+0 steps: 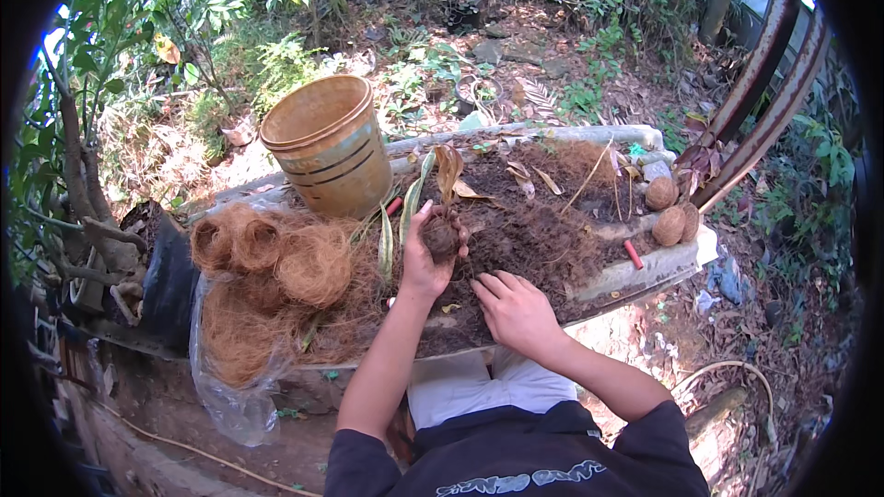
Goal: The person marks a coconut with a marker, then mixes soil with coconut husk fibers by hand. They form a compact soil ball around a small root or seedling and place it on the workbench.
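Note:
My left hand [428,262] is raised above the bench, fingers curled around a dark, round soil ball [440,237]. A dry brown leaf [448,170] rises just above it; whether it grows from the ball I cannot tell. My right hand [517,313] rests palm down on the loose dark soil [543,244], its fingers stretched out and their tips partly sunk in it. Beside my left hand stand long green leaves with pale edges [385,244]. To the left lies a heap of brown coconut fibre [318,267], some of it shaped into round nests [255,244].
A tall yellowish bucket [336,152] stands behind the fibre. Coconut shells [669,225] sit at the bench's right end, near a red-handled tool [633,254]. Clear plastic sheet [244,414] hangs off the front left. Rusty metal bars [764,101] slant up at right.

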Demonstrator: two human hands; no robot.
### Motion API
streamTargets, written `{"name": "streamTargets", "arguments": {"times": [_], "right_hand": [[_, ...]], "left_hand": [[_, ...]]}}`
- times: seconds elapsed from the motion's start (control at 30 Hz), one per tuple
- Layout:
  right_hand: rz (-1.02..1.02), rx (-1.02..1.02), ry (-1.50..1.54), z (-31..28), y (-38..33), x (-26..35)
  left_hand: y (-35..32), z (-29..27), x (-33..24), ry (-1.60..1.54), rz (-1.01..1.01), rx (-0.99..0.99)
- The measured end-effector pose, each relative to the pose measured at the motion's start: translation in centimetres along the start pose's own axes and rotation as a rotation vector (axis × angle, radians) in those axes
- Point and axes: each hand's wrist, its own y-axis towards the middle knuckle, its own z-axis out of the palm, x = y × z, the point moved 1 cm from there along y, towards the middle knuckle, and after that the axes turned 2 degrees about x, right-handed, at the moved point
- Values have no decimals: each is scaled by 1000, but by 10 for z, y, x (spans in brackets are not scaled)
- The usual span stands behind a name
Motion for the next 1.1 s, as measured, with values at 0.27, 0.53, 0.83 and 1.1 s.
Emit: {"name": "streamTargets", "arguments": {"times": [0.27,0.53,0.83,1.1], "right_hand": [[-91,-49,-45,-4,3,-9],[-36,4,13,-6,0,-16],[13,80,-16,-11,5,-17],[124,91,55,-7,12,-9]], "left_hand": [[0,1,1,33,-13,-23],[-1,1,-1,-16,6,24],[-2,0,-3,-29,15,125],[1,5,4,155,61,116]]}}
